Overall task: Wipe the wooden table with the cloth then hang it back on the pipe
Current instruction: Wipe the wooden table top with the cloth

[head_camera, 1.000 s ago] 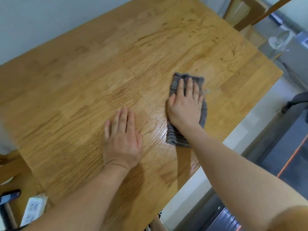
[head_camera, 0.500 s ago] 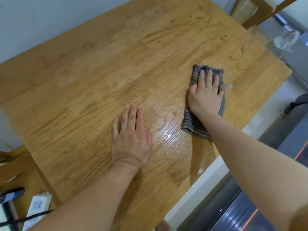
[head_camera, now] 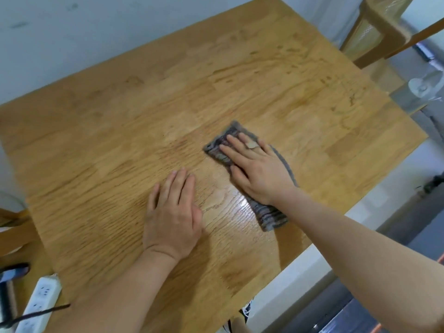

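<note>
A wooden table [head_camera: 120,145] fills most of the head view, set at a slant. A grey striped cloth [head_camera: 270,216] lies folded on it right of centre. My right hand [head_camera: 257,171] presses flat on the cloth, fingers spread and pointing up-left, with a plaster on one finger. Cloth ends stick out past the fingertips and below the wrist. My left hand [head_camera: 171,212] rests flat on the bare wood just left of the cloth, holding nothing. The wood shines wet between the two hands. No pipe is in view.
A white power strip [head_camera: 36,306] with a dark cable lies below the table's near left corner. Wooden chair parts [head_camera: 374,30] stand past the far right corner. A white fan-like object [head_camera: 425,86] sits on the floor to the right. A pale wall borders the table's far side.
My right hand swept the cloth right, then back left toward the table's centre, turning it diagonal. My left hand stayed flat in place.
</note>
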{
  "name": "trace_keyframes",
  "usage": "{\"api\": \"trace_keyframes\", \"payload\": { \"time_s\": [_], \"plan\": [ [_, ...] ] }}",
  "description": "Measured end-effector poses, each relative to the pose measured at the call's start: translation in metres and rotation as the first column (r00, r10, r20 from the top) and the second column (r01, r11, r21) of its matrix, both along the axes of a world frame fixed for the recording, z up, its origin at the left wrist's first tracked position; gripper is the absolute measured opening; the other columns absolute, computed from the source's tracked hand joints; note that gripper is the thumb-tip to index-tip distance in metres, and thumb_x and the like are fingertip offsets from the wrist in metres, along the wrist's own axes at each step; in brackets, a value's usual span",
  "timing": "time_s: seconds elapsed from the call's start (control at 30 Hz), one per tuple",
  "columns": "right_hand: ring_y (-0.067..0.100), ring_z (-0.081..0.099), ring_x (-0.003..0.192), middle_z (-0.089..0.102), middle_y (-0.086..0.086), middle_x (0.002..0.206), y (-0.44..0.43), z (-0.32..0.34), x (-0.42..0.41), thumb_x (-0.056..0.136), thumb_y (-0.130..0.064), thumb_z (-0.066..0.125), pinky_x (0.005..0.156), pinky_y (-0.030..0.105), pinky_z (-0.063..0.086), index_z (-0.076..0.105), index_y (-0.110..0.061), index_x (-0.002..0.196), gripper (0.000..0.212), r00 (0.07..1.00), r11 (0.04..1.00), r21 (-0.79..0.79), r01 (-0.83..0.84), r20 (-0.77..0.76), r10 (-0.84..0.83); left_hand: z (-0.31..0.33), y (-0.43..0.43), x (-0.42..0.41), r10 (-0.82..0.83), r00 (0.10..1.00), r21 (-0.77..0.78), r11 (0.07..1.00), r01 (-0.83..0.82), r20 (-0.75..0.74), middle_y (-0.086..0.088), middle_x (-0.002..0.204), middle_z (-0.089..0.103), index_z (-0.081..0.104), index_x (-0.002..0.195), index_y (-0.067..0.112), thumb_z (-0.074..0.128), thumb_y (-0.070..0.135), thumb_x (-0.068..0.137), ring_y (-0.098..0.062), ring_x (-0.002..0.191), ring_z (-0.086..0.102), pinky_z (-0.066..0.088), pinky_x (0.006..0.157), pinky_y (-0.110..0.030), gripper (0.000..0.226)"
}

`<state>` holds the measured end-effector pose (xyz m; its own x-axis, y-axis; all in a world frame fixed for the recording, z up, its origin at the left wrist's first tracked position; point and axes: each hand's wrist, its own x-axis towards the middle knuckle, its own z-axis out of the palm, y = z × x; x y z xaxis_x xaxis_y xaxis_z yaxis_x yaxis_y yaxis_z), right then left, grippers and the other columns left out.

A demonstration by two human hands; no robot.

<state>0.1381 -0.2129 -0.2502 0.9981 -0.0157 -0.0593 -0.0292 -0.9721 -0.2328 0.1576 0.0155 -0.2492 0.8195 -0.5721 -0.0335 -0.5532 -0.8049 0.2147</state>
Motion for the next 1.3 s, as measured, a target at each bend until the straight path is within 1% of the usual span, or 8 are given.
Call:
{"api": "trace_keyframes", "payload": {
  "time_s": [0.13,0.23,0.4,0.53,0.83,1.0,1.17,1.3],
  "plan": [
    [0.017,0.007,0.149,0.014,-0.001,0.162,-0.084,0.001,0.002,0.096,-0.044,0.023,0.119,0.046,0.008,0.021,-0.025,0.154,0.061,0.884,0.884,-0.052,0.464,-0.028,-0.466,0.002,-0.002,0.0,0.018,1.0,0.023,1.0,-0.018,-0.008,-0.007,0.151,0.038,0.04,0.142,0.011,0.028,0.03,0.09,-0.022,0.141,0.03,0.025,0.113,-0.048,0.057],
    [0.019,-0.001,0.15,0.005,-0.001,0.163,-0.064,-0.001,0.022,0.099,-0.041,0.022,0.119,0.05,0.003,0.012,-0.023,0.155,0.06,0.799,0.8,-0.052,0.598,-0.044,-0.6,0.002,-0.003,0.001,0.03,1.0,0.033,0.999,-0.03,-0.002,-0.006,0.152,0.036,0.039,0.144,0.011,0.028,0.031,0.09,-0.021,0.141,0.028,0.021,0.115,-0.045,0.058],
    [0.022,0.012,0.149,0.02,-0.003,0.161,0.055,-0.003,0.037,0.098,-0.041,0.029,0.119,0.049,0.008,0.027,-0.028,0.152,0.056,0.992,0.992,0.018,0.121,0.024,-0.122,0.001,-0.005,-0.001,0.047,0.999,0.076,0.996,-0.048,0.019,-0.005,0.151,0.038,0.04,0.143,0.011,0.03,0.032,0.088,-0.022,0.14,0.03,0.024,0.113,-0.046,0.06],
    [0.019,0.022,0.147,0.031,-0.003,0.157,0.048,-0.004,0.02,0.096,-0.039,0.034,0.118,0.045,0.013,0.038,-0.028,0.147,0.053,0.991,0.99,0.046,-0.135,0.033,0.133,0.002,-0.006,-0.002,0.042,0.999,0.07,0.997,-0.043,0.029,-0.008,0.148,0.04,0.042,0.141,0.011,0.032,0.031,0.086,-0.023,0.138,0.032,0.024,0.112,-0.044,0.059],
    [0.021,-0.003,0.15,0.002,0.0,0.163,-0.021,0.0,0.036,0.1,-0.039,0.023,0.12,0.048,-0.002,0.01,-0.022,0.155,0.059,0.869,0.871,-0.009,0.491,-0.055,-0.491,0.003,-0.006,0.001,0.063,0.998,0.056,0.996,-0.062,-0.006,-0.005,0.152,0.036,0.038,0.144,0.013,0.027,0.034,0.089,-0.021,0.141,0.028,0.02,0.115,-0.045,0.06],
    [0.021,0.005,0.15,0.012,-0.001,0.162,0.073,-0.003,0.024,0.1,-0.04,0.026,0.12,0.047,0.004,0.019,-0.024,0.154,0.057,0.99,0.99,0.006,0.143,-0.015,-0.143,0.004,-0.005,0.0,0.047,0.999,0.077,0.996,-0.047,-0.001,-0.006,0.151,0.038,0.041,0.143,0.012,0.031,0.032,0.086,-0.021,0.14,0.03,0.027,0.111,-0.046,0.061],
    [0.02,0.016,0.148,0.024,-0.001,0.159,0.078,-0.006,-0.047,0.097,-0.038,0.031,0.119,0.046,0.013,0.031,-0.025,0.151,0.055,0.99,0.99,-0.018,0.143,-0.007,-0.143,0.004,-0.003,-0.002,0.023,1.0,0.042,0.999,-0.022,-0.02,-0.007,0.15,0.039,0.043,0.141,0.01,0.032,0.032,0.086,-0.022,0.14,0.033,0.027,0.111,-0.049,0.06],
    [0.018,0.019,0.148,0.027,-0.001,0.158,0.047,-0.002,-0.063,0.095,-0.039,0.035,0.118,0.045,0.017,0.033,-0.025,0.15,0.057,0.998,0.996,-0.071,-0.059,-0.035,0.057,0.004,0.0,-0.002,0.008,0.998,0.023,1.0,-0.007,-0.06,-0.003,0.155,0.03,0.033,0.147,0.015,0.024,0.038,0.089,-0.019,0.144,0.022,0.017,0.117,-0.046,0.063]
  ]
}}
